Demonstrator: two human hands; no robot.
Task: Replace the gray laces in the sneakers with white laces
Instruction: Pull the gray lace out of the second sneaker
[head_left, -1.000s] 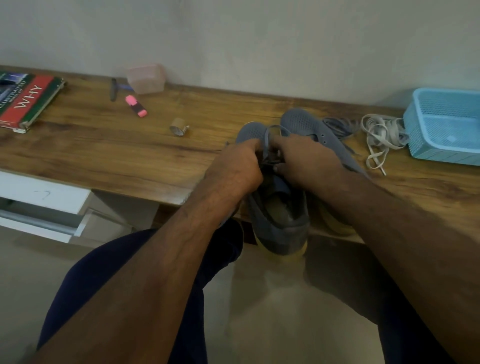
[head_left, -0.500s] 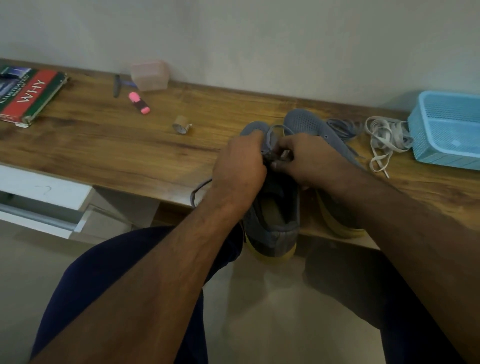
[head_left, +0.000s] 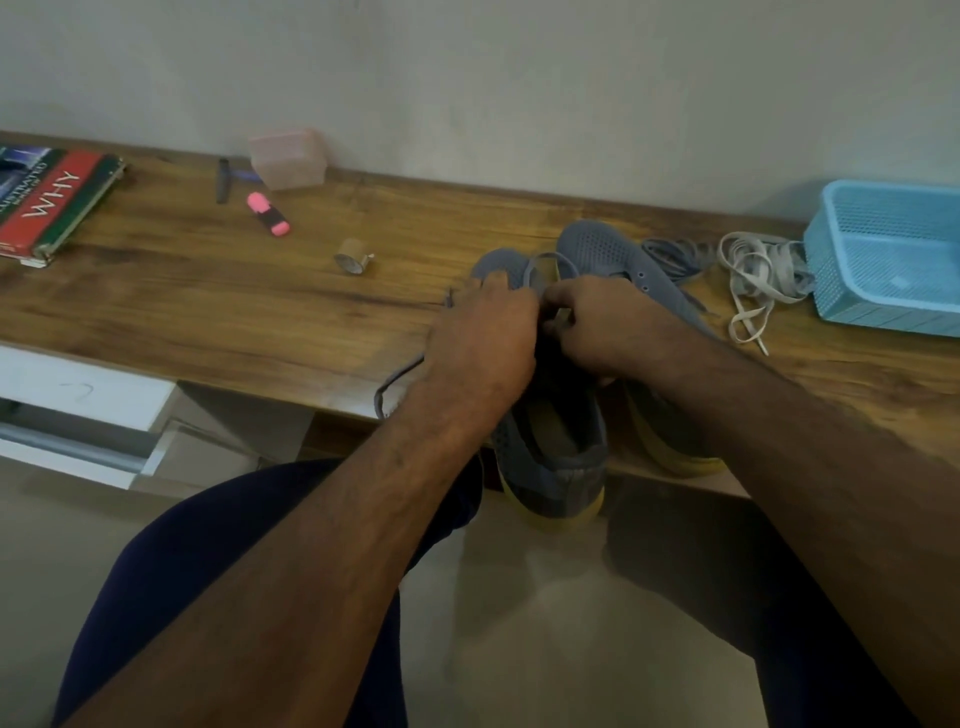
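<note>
**Both hands on the gray lace of the near sneaker**

Two gray sneakers sit side by side at the front edge of the wooden tabletop (head_left: 208, 291), right of its middle, heels toward the person. The left sneaker (head_left: 556, 457) hangs its yellow-soled heel over the front edge; the right sneaker (head_left: 618, 254) lies just beside it, partly hidden under the right forearm.

The left hand (head_left: 483, 348) and the right hand (head_left: 602, 332) meet over the lacing of the left sneaker, fingers curled and close together. Each appears to pinch the gray lace (head_left: 545, 265), which rises in a small loop above the knuckles near the toe. One loose end of it trails out from under the left hand and droops over the front edge of the tabletop.

Behind the right sneaker, a bundle of loose gray lace (head_left: 670, 254) lies on the wood, and just to its right a tangle of white laces (head_left: 758, 275) touches the blue basket (head_left: 883, 260) near the right edge.

Toward the back edge stand a pink box (head_left: 288, 158), a pink highlighter (head_left: 267, 213) and a dark pen (head_left: 223, 179); a small tape roll (head_left: 353, 255) lies nearer the middle. A red book (head_left: 47, 202) rests at the left edge.
</note>
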